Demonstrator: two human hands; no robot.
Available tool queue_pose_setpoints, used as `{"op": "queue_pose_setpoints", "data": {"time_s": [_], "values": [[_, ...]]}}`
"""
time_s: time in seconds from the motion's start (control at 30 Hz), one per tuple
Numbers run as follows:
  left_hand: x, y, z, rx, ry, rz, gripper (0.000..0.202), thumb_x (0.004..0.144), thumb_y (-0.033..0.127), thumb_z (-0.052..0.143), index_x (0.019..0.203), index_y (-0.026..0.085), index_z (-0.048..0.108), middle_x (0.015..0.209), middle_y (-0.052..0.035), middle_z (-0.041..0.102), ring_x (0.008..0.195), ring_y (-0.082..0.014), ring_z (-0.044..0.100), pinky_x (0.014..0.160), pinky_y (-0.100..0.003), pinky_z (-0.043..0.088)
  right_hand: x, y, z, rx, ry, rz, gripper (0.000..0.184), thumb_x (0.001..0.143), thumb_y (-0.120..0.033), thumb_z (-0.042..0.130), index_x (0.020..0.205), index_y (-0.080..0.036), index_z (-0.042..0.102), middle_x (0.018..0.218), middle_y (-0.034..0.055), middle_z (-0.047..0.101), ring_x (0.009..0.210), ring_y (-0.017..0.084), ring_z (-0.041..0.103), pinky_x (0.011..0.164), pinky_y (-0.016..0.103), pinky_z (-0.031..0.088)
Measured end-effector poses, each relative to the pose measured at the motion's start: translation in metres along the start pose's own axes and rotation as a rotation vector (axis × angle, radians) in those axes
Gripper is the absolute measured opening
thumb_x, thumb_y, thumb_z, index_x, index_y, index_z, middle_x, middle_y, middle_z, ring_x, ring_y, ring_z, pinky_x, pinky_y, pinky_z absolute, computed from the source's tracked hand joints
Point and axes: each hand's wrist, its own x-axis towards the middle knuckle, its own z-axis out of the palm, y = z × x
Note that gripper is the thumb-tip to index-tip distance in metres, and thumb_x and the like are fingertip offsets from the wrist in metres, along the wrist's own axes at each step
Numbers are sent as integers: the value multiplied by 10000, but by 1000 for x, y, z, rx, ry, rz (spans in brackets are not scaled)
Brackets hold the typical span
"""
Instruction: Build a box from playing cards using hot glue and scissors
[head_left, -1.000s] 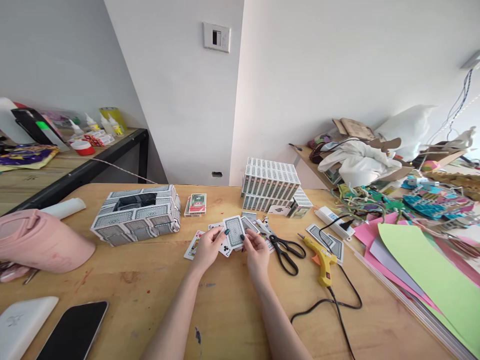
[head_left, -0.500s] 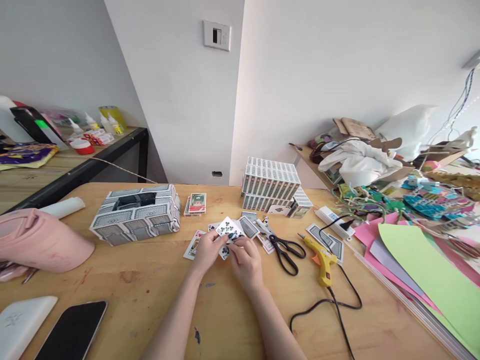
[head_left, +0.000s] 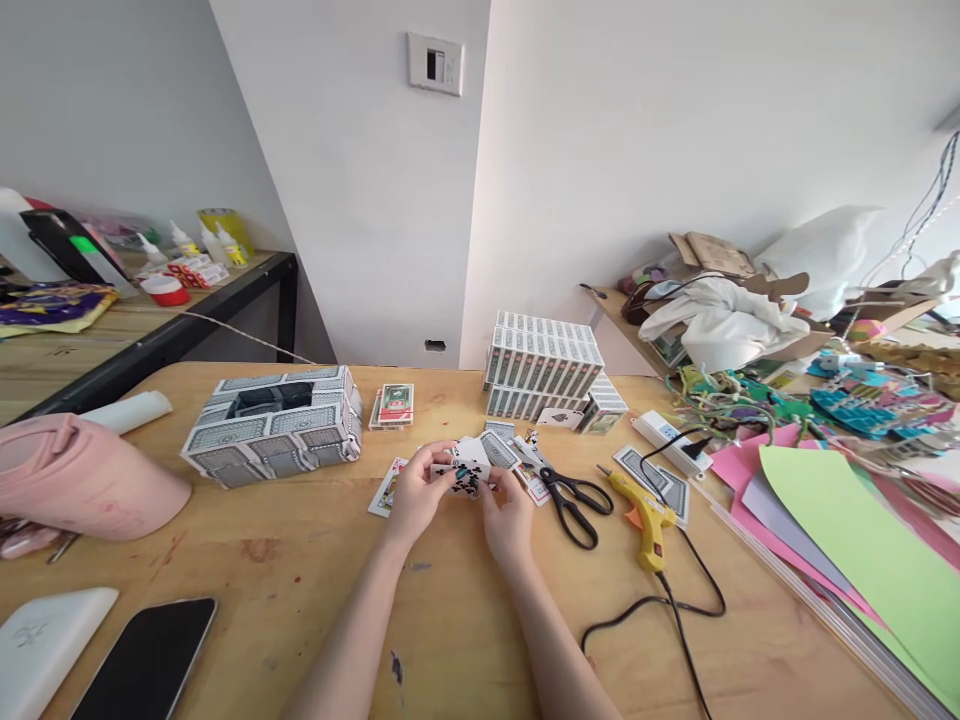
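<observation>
Between my two hands is a small group of playing cards (head_left: 471, 474), with black club pips facing me. My left hand (head_left: 420, 492) pinches their left side, thumb in front. On the right side, the fingers of my right hand (head_left: 507, 508) grip the cards' edge. More playing cards lie on the table behind and beside my hands, among them a face card (head_left: 385, 494) at left and a grey-backed card (head_left: 498, 450) at right. Black-handled scissors (head_left: 574, 503) rest on cards to the right of my right hand.
A box covered in grey cards (head_left: 274, 432) stands at left, near a card pack (head_left: 394, 404). Stacked card boxes (head_left: 544, 362) stand at the back. A yellow glue gun (head_left: 645, 515) with its cord, a power strip (head_left: 670, 442) and coloured paper (head_left: 847, 560) occupy the right. A phone (head_left: 146, 660) lies front left.
The cards in my hands have turned from a steep slant to nearly sideways. My right hand has shifted right, to their right edge.
</observation>
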Motion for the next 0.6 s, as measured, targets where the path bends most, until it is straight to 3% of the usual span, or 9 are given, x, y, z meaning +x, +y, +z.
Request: {"op": "queue_pose_setpoints", "data": {"time_s": [0.13,0.3,0.47,0.6], "values": [[1,-9,-1,85,-9,-15,337,673,240,577,1001,174,619,994,-68,651,852,-191,606,730,-300,485,0,3,3,-31,-1,36,214,740,-310,560,881,-168,636,742,42,612,633,152,526,600,274,447],[2,-9,-2,-8,-35,-97,428,667,339,620,1045,142,585,905,-67,663,734,-172,608,626,-267,478,1,-1,2,144,-57,57,244,789,-330,520,949,-153,572,735,28,595,528,106,465,507,233,426],[3,-6,-3,-4,-28,-110,420,659,377,627,1007,143,595,890,-62,656,708,-161,602,605,-254,476,-1,-10,-5,-27,84,-150,186,808,-315,511,920,-189,590,799,35,521,525,92,411,515,242,428],[2,-6,-1,151,31,-43,371,660,361,627,973,162,612,855,-49,660,719,-170,600,629,-266,471,-3,-11,-7,-88,120,-241,187,837,-280,475,925,-204,621,810,49,508,539,104,435,519,257,433]]}}
